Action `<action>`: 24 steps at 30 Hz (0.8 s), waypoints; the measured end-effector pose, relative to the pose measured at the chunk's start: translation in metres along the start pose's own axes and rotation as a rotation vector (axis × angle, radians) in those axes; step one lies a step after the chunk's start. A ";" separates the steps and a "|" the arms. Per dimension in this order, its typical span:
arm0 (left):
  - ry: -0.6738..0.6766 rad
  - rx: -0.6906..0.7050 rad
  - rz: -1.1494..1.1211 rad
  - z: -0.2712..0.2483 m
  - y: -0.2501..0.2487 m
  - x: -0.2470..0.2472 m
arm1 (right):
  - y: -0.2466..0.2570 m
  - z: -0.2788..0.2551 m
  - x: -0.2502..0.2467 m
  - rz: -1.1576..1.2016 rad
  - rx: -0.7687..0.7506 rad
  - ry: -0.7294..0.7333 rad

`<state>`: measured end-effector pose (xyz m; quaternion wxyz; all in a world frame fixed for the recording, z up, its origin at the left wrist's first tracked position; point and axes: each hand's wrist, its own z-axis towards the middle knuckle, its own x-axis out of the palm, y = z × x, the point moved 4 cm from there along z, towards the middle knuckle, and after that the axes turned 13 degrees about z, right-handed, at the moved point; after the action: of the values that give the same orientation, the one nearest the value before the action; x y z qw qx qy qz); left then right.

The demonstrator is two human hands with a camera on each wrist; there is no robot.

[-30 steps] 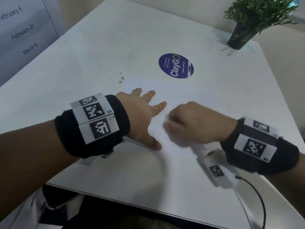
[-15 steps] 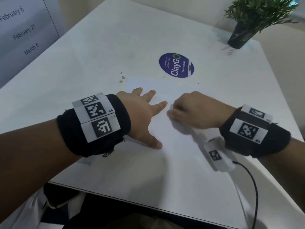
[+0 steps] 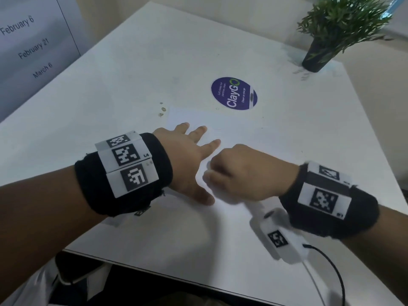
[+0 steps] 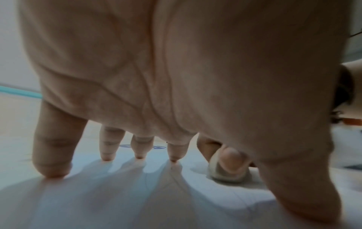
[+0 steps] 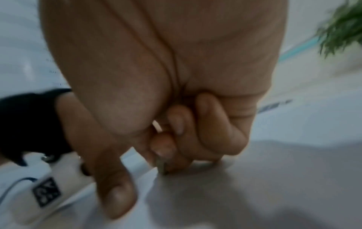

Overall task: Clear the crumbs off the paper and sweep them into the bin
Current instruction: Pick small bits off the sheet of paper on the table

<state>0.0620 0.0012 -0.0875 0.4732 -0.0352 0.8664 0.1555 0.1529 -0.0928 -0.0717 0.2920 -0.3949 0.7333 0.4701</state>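
A white sheet of paper (image 3: pixel 231 133) lies on the white table (image 3: pixel 154 51). My left hand (image 3: pixel 194 151) presses it flat, fingers spread and straight; the fingertips (image 4: pixel 106 156) touch the paper (image 4: pixel 137 198) in the left wrist view. Just right of it, my right hand (image 3: pixel 240 171) is curled into a fist low on the sheet. Its fingers (image 5: pixel 172 148) pinch a small pale block (image 4: pixel 225 175) against the paper. A few brown crumbs (image 3: pixel 162 110) lie on the table beside the paper's far left corner. No bin is in view.
A round purple ClayGo sticker (image 3: pixel 234 93) sits beyond the paper. A potted plant (image 3: pixel 326 40) stands at the far right corner. A white tagged device with a black cable (image 3: pixel 278 239) hangs under my right wrist. The table's front edge (image 3: pixel 154 268) is close to me.
My right hand slid away across the paper, then came back nearer and to the left, close to my left hand's forefinger. The left hand stayed put.
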 end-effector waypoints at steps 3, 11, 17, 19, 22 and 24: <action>0.010 -0.001 0.009 -0.001 0.001 -0.002 | -0.027 0.010 -0.025 0.010 0.141 -0.087; 0.005 -0.014 0.004 -0.003 0.001 -0.002 | -0.011 0.007 -0.009 0.008 0.062 -0.004; 0.051 0.010 0.006 -0.005 0.005 -0.004 | -0.080 0.006 -0.061 0.162 0.334 -0.324; 0.082 0.036 0.004 -0.003 0.010 -0.007 | -0.072 -0.004 -0.052 0.783 0.296 -0.351; 0.107 0.064 0.032 0.001 0.016 -0.010 | -0.031 -0.016 -0.003 1.600 0.279 -0.027; 0.099 0.078 0.065 0.003 0.015 -0.008 | -0.009 -0.021 0.031 1.696 0.254 0.276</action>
<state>0.0658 0.0161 -0.0792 0.4254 0.0038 0.8949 0.1347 0.1431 -0.1238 -0.0919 -0.2068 0.2671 0.8560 0.3914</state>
